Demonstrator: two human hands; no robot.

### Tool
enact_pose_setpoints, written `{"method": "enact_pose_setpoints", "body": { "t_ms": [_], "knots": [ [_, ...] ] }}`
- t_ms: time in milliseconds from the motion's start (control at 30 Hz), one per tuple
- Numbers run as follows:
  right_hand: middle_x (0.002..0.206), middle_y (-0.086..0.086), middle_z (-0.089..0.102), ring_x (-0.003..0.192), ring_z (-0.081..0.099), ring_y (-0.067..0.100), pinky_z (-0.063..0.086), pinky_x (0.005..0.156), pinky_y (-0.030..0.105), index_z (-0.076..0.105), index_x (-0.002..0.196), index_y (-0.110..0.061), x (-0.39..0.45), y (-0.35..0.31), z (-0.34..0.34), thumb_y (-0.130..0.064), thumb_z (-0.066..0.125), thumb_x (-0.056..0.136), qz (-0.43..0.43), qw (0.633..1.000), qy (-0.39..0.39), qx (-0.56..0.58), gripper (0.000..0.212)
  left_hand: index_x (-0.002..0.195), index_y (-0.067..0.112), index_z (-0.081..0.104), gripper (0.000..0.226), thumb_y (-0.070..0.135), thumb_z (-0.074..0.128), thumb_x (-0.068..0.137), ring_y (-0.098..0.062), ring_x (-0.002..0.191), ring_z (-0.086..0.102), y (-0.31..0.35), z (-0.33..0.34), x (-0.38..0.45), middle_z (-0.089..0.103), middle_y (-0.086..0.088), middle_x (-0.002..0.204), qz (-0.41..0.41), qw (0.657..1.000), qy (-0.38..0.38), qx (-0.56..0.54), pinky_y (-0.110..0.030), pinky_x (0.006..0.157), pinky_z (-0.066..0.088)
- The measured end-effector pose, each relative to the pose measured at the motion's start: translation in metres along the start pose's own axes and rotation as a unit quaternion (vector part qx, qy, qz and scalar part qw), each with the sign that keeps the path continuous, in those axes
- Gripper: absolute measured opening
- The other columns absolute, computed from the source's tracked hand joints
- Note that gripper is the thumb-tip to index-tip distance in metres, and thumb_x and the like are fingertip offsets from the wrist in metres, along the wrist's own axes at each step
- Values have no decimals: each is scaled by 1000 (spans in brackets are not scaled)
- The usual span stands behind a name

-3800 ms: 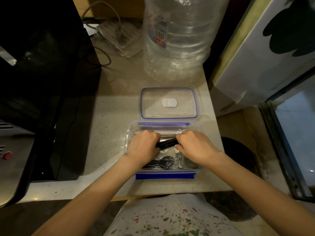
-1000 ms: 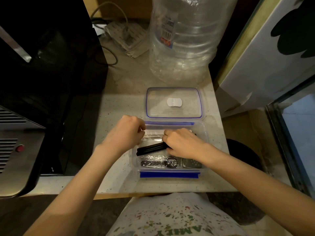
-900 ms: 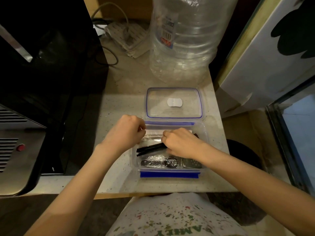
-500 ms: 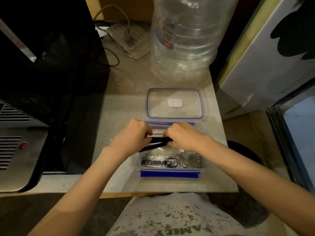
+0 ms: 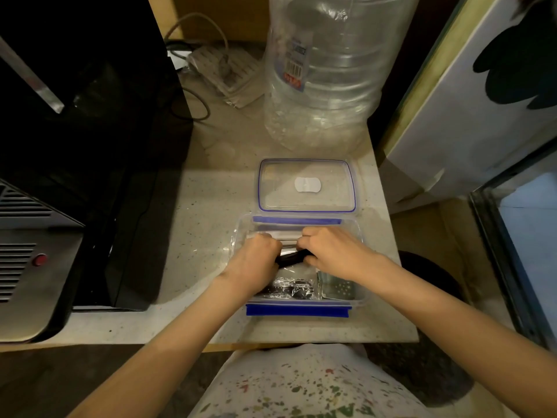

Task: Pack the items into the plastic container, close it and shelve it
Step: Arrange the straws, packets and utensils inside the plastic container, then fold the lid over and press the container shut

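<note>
**Both hands down on the black item, deeper in the box**

Head view. Moved since a second ago: left hand [image 5: 257,262], then at the container's left rim and off the black item, now curled round that item's left end. Right hand [image 5: 333,251] curled over the right end as before, fingers hiding how much of it is gripped. Black item [image 5: 291,257] showing only as a short dark stretch between the two fists, lying crosswise and lower inside the plastic container [image 5: 360,233] than earlier.

Under and in front of the hands, already in the box: a foil-wrapped dark bundle [image 5: 289,289] near the front wall, a small flat packet [image 5: 337,286] just to its right. Lid [image 5: 306,185] lying flat on the counter [image 5: 205,212], just behind the container, still off. Blue clip [image 5: 297,310] at the front edge hanging open.

Judged from this: packing nearly done, last long piece being seated so the lid can close. Likely snag: piece sitting proud of the rim and blocking the lid. Closing and shelving not yet begun; no shelf visible.

Beyond the lid: large clear water bottle [image 5: 322,86]. Left: dark appliance [image 5: 90,131].
</note>
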State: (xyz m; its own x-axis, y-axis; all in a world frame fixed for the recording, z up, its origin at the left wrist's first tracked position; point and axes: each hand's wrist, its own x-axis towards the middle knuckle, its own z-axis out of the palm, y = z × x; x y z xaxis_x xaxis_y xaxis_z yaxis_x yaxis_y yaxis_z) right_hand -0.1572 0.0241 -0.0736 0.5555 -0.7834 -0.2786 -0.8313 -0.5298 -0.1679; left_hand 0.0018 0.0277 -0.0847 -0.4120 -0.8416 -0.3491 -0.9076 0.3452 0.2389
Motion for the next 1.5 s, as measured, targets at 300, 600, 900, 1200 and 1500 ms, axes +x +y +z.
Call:
{"method": "enact_pose_setpoints", "body": {
  "t_ms": [300,600,900,1200,1500],
  "knots": [
    [102,9,63,92,60,24,49,76,33,63,107,-6,-4,0,7,-7,55,87,16,999,26,9,21,104,8,59,18,8,55,87,-28,97,63,1,10,-5,63,-12,107,-11,999,4,48,-40,90,48],
    [104,2,66,88,60,11,51,84,27,67,106,-11,-14,13,-14,-15,57,91,59,981,100,156,18,108,6,63,23,8,56,86,-28,99,63,-2,-8,-2,67,-12,105,-3,999,29,-22,-36,84,54],
    [115,-3,57,90,60,16,46,69,28,58,117,-20,-31,54,-33,-29,51,94,159,982,94,41,26,119,15,61,31,26,56,90,-30,97,61,-19,-41,8,54,-8,120,-73,984,159,-24,-37,74,50],
    [102,8,69,88,64,17,52,76,27,67,106,-9,-29,69,-24,-18,56,92,156,971,103,148,20,106,18,70,23,29,57,90,-30,95,66,-22,-40,15,73,-8,103,-87,984,154,-8,-36,76,52],
    [81,-7,62,72,60,5,46,61,18,67,96,-15,-24,86,-44,-30,60,88,200,935,33,291,18,95,13,72,34,44,63,83,-13,67,57,-42,-62,31,69,-3,86,-150,958,60,-239,-26,70,42]
  ]
}}
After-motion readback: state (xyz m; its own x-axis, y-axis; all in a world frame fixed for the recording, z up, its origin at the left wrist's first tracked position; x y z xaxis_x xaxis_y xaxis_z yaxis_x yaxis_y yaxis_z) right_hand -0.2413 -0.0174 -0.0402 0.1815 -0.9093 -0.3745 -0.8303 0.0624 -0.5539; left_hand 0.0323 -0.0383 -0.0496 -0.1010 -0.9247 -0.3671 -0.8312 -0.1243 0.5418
